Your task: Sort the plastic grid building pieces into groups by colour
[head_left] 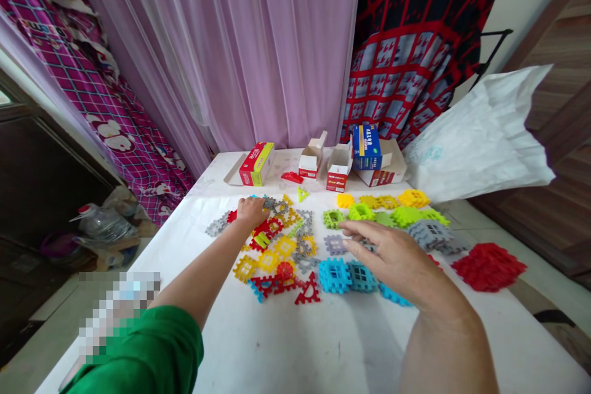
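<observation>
Over the far left part of a mixed pile of plastic building pieces [284,246] is my left hand [252,214]. Its fingertips point down among grey and red pieces and are mostly hidden, so I cannot make out a grip. My right hand [385,252] hovers with fingers stretched out and apart, nothing visible in them. Beneath and beside it lie a grey square piece [335,245] and light-blue window squares [335,275]. Green pieces [361,212] sit just beyond its fingers. A dark red triangular piece [308,289] lies at the pile's near edge.
Sorted stacks stand on the right: yellow [413,198], grey [429,234] and red [488,266]. Small cardboard boxes [339,167] and a blue box [368,148] line the table's back edge. A white bag [480,135] rises at the back right. Purple curtains [277,49] hang behind.
</observation>
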Demonstrator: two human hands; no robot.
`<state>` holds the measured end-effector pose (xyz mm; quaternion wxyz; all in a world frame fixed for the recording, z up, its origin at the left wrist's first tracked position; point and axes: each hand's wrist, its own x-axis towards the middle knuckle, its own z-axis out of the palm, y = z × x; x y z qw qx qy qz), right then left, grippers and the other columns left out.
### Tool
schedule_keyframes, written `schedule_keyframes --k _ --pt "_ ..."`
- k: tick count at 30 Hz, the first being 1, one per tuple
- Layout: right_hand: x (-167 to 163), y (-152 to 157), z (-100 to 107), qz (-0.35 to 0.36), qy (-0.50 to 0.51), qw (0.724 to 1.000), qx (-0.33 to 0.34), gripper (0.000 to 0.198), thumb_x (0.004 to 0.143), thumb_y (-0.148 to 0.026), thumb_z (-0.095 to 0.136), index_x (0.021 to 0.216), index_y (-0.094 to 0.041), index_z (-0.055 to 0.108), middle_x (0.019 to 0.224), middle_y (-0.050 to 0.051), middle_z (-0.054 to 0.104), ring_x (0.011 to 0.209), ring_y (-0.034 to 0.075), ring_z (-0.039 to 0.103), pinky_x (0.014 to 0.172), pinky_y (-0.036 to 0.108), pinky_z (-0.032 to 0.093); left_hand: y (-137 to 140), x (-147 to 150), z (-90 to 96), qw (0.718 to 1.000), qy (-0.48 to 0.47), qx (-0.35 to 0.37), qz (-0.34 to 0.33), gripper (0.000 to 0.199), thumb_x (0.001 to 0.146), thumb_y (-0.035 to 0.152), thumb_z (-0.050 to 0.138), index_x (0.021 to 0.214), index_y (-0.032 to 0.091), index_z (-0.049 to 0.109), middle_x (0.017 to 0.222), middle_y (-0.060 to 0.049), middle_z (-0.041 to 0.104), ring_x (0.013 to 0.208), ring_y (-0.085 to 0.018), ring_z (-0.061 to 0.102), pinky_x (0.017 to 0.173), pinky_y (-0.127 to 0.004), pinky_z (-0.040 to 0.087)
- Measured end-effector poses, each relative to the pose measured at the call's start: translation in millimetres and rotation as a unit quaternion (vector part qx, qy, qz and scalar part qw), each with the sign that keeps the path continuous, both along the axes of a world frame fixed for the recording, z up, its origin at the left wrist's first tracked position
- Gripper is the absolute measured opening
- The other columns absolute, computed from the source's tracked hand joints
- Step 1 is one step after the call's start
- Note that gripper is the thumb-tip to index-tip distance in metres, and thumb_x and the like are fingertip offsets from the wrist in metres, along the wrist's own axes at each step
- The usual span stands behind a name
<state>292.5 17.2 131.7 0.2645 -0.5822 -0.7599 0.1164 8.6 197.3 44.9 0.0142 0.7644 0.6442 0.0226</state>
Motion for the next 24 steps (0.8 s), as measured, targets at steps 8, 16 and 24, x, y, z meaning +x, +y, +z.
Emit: schedule_keyframes --k 8,16,24 --pt "1.5 2.3 -0.7 0.003 0.004 1.0 0.0 0.035 0.089 -0.036 0.05 0.115 -0.026 0.071 0.112 0.006 0.074 0.1 0.024 0.069 0.088 0.037 0.053 -8.5 -4.6 9.2 0.999 -0.043 0.006 0.018 0.032 0.089 0.039 0.049 0.081 0.019 0.073 0.098 -0.014 0.075 0.102 -0.029 0.065 0.093 -0.041 0.037" --pt "-2.1 5.4 -5.5 0.002 0.001 1.0 -0.001 0.034 0.089 -0.034 0.051 0.116 -0.027 0.07 0.115 0.006 0.072 0.102 0.024 0.068 0.089 0.039 0.052 -39.6 -13.4 17.2 0.965 -0.251 0.023 0.075 0.051 0.094 0.051 0.03 0.098 0.018 0.069 0.083 -0.007 0.074 0.072 -0.019 0.068 0.064 -0.028 0.047" --pt "-32.1 12.1 -8.7 0.031 0.005 0.999 -0.017 0.066 0.078 -0.028 0.064 0.141 -0.025 0.048 0.138 0.01 0.056 0.125 0.025 0.054 0.103 0.042 0.043 -110.2 26.9 36.3 0.783 -0.601 -0.159 0.026 0.053 0.069 0.069 0.062 0.081 0.017 0.065 0.068 -0.003 0.066 0.062 -0.014 0.062 0.059 -0.026 0.047"
